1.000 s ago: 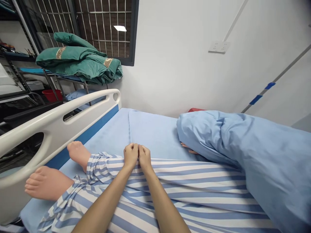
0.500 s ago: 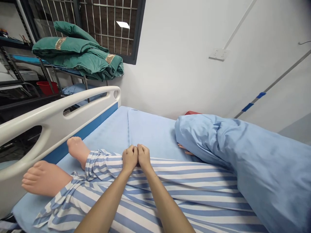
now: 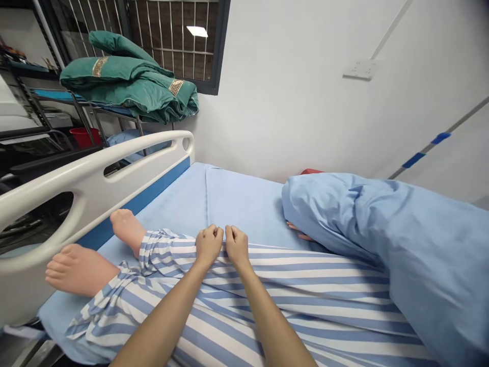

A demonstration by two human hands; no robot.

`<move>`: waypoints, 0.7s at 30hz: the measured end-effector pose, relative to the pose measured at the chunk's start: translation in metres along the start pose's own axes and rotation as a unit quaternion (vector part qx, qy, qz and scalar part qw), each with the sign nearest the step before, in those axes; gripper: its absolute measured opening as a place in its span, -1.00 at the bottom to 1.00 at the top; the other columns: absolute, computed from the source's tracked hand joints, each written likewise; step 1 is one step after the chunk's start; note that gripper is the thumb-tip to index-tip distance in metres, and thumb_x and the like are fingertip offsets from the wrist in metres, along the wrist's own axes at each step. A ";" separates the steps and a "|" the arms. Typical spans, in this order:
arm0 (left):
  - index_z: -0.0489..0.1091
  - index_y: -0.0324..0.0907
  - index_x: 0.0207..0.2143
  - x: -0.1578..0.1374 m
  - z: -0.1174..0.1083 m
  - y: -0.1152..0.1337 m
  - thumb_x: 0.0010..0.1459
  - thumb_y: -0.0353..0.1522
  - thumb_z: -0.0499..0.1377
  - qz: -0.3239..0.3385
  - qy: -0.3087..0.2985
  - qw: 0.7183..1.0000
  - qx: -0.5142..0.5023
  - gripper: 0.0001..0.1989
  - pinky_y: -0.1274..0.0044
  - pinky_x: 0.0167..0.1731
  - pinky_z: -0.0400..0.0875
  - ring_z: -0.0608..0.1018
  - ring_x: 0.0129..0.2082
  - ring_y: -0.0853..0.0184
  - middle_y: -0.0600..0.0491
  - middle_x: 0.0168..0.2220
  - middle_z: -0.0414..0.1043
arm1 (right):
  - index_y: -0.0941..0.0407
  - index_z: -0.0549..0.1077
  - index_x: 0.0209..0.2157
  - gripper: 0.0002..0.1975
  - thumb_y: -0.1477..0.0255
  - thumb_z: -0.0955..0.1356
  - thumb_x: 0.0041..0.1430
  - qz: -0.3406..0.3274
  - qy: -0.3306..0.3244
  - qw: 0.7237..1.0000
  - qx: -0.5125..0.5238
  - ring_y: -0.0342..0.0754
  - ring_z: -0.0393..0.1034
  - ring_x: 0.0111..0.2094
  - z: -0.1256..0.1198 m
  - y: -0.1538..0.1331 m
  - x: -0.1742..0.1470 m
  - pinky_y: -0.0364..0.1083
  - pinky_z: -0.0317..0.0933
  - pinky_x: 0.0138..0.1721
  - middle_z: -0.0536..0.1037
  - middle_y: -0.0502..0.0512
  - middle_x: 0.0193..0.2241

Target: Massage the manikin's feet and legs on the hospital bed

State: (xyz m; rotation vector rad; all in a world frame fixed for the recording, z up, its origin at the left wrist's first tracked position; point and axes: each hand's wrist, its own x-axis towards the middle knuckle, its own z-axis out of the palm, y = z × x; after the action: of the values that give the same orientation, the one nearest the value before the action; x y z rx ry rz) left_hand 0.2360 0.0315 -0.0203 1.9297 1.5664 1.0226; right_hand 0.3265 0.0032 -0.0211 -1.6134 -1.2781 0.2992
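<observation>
My left hand and my right hand are both closed into fists, knuckles up, side by side with a narrow gap between them. They are at the far leg of blue-and-white striped trousers, whose cloth shows no pull towards either fist. Nothing sticks out of the fists; their undersides are hidden, so I cannot tell whether they touch the cloth. The trousers are on a lying figure, likely a manikin, with bare smooth feet at the left. A light blue quilt covers its upper part, and a few fingertips show under the quilt's edge.
The figure lies on a light blue bed sheet. A cream bed end board rises at the left. Beyond it are folded green quilts on a metal frame and a red bucket. A white wall runs along the far side.
My fists, which touched each other before, have moved slightly apart and remain closed. The view has shifted a little, so the bed and wall appear further right.
</observation>
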 end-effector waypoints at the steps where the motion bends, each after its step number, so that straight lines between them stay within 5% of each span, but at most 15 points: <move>1: 0.14 -0.18 -0.68 0.000 0.000 0.000 0.06 -0.33 -0.05 -0.002 -0.004 1.000 0.004 -0.72 0.58 -0.50 -0.01 0.16 -0.61 0.46 0.16 -0.69 0.15 | 0.11 0.07 -0.70 -0.61 0.27 0.14 0.14 0.003 0.001 1.000 0.007 -0.23 -0.04 -0.62 0.000 0.001 0.000 -0.18 -0.14 -0.55 0.06 -0.14 -0.73; 7: 0.11 -0.19 -0.70 0.000 0.001 0.008 0.02 -0.32 -0.02 -0.017 -0.019 1.000 -0.005 -0.72 0.58 -0.53 -0.01 0.16 -0.62 0.47 0.17 -0.71 0.11 | 0.11 0.05 -0.70 -0.60 0.24 0.15 0.13 0.029 0.009 0.998 0.060 -0.22 -0.03 -0.62 -0.005 -0.001 0.004 -0.18 -0.13 -0.56 0.05 -0.14 -0.74; 15: 0.05 -0.17 -0.72 0.010 0.009 0.052 -0.02 -0.34 -0.05 -0.085 -0.038 0.961 -0.262 -0.74 0.62 -0.61 0.07 0.18 -0.65 0.50 0.20 -0.73 0.03 | 0.11 0.09 -0.67 -0.62 0.20 0.15 0.11 0.063 0.016 0.978 0.196 -0.22 -0.02 -0.62 -0.011 0.003 0.009 -0.20 -0.06 -0.58 0.08 -0.12 -0.72; 21: -0.02 -0.18 -0.69 -0.003 0.025 0.040 0.07 -0.31 -0.06 -0.044 0.006 0.987 -0.156 -0.69 0.60 -0.55 0.03 0.14 -0.62 0.49 0.20 -0.71 0.02 | 0.10 0.06 -0.68 -0.64 0.22 0.18 0.08 0.086 0.034 0.978 0.188 -0.22 -0.02 -0.61 -0.011 0.003 0.009 -0.20 -0.04 -0.58 0.08 -0.12 -0.71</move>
State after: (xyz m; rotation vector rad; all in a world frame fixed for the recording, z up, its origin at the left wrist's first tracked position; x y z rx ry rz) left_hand 0.2800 0.0208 -0.0073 1.6316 1.3879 1.1658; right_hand 0.3395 0.0054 -0.0150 -1.3945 -0.9638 0.5544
